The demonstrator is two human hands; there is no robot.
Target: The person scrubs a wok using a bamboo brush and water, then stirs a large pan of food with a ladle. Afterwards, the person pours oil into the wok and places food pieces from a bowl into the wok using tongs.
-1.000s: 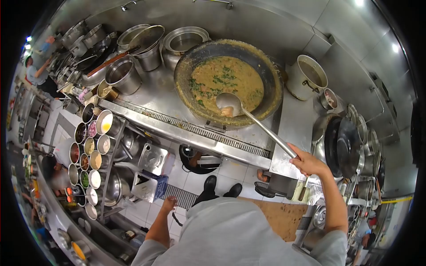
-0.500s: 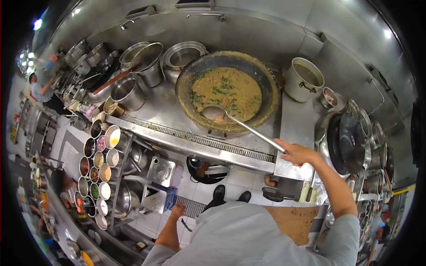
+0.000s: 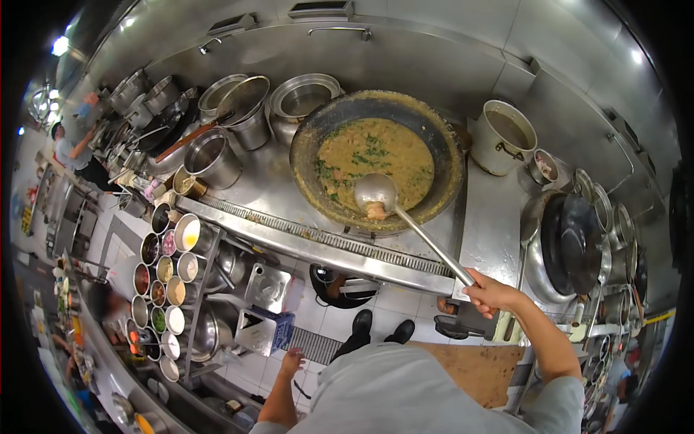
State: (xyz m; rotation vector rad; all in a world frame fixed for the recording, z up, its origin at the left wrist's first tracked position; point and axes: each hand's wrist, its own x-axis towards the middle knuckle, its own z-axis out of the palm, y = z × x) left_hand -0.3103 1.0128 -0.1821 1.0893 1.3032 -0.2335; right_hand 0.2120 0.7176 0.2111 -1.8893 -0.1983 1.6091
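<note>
Counter: we logged a long steel counter with a slotted drain along its near edge.
Big pan: we saw a wide, deep pan upright on the counter, its rim crusted yellow.
Stew: we found thick yellow-brown stew inside the pan, chopped greens scattered over its surface.
Pale pot: to the right of the pan, we noted a pale pot with a small steel bowl just beside it.
Ladle: its long handle crossed the pan's near rim; its bowl was over the near part of the stew. We could not tell whether the underside touched the stew.
Change: we saw the ladle's bowl shift rightward along the near side, from left of the pan's middle. We judged the ladle work in the stew to be under way, with food carried in the bowl.
Right hand: we recorded the right hand closed around the far end of the ladle handle, palm mostly hidden.
Left hand: the left hand was low, well apart from the pan, fingers loosely parted; we saw nothing in it.
Food piece: we spotted a pale-brown piece at the near lip of the ladle's bowl.
</note>
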